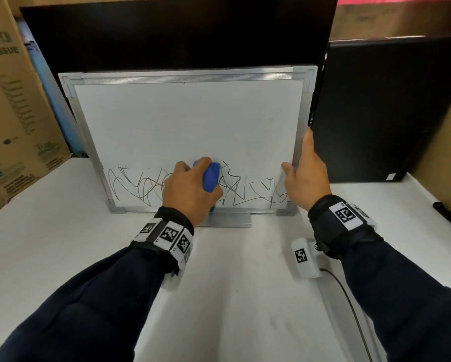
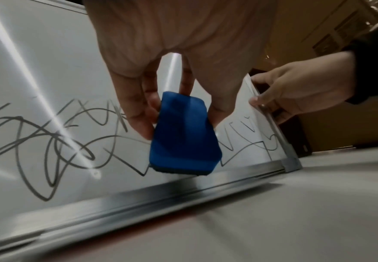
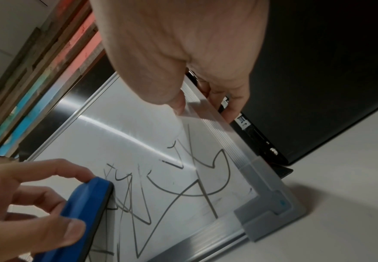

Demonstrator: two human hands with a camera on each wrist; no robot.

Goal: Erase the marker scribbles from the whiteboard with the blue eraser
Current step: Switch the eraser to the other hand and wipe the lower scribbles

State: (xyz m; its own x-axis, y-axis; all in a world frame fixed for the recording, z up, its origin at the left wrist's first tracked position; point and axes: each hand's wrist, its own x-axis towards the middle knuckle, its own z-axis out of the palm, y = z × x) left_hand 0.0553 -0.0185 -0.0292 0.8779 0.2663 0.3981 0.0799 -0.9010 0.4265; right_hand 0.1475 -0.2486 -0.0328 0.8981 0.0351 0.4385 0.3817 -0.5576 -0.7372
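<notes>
Marker scribbles point(image 1: 140, 185) are seen as a band along the bottom of the whiteboard point(image 1: 187, 121), which is propped upright on the white table point(image 1: 232, 283) against a dark panel point(image 1: 177, 32). To the left of the eraser the lines are dense and untouched; to the right a second group reaches almost to the frame. The upper part of the board is clean, so it is judged that the whole lower band is left to erase. In the middle, the blue eraser point(image 2: 183, 134) is pressed on the board and is clamped by the left hand point(image 1: 190, 189), fingers on one side and thumb on the other. At the right edge the frame is pinched by the right hand point(image 1: 308, 173), thumb in front, fingers behind.
</notes>
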